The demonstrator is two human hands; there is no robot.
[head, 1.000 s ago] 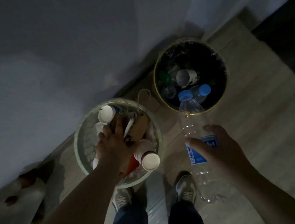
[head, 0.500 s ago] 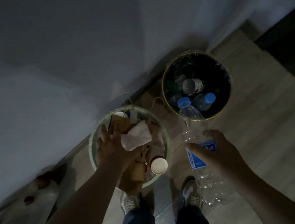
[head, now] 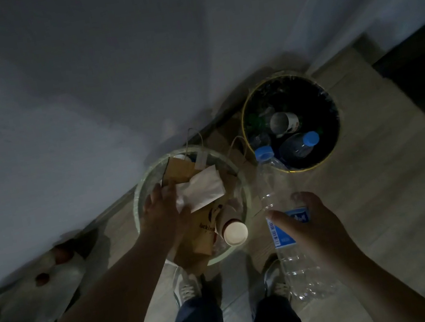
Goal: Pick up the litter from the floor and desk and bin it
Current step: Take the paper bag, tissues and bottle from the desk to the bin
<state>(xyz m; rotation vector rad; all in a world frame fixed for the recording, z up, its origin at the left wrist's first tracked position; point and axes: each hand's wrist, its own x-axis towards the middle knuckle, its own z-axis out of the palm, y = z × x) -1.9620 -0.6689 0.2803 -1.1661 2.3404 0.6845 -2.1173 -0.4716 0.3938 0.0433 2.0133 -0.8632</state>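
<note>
Litter was mostly binned; judged step: dropping the last pieces in.

Two bins stood near each other on the floor [head: 382, 165] by the wall: a pale bin [head: 138, 199] to the left and a dark gold-rimmed bin [head: 243, 115] to the right.

One clear water bottle [head: 272, 184] with a blue cap was held in the air, its cap at the dark bin's near-left rim in this view. The right hand [head: 312, 225] gripped it, fingers and thumb curled round the labelled middle.

The pale bin held one brown paper bag [head: 178, 168], one white paper [head: 206, 189] lying on top and one paper cup [head: 234, 232] lying on its side at the near wall.

The left hand [head: 163, 212] was over this bin, fingers straight against the paper's left edge. In this dim light it appeared to touch the paper rather than pinch it.

The dark bin held one blue-capped bottle [head: 299, 145] and one can [head: 282, 123].

Next move, as judged: lift the left hand clear. Carry the bottle forward over the dark bin's opening, where a bottle already lay, and uncurl the fingers. The bottle is long, so it should go in cap first or it could catch the rim.
</note>
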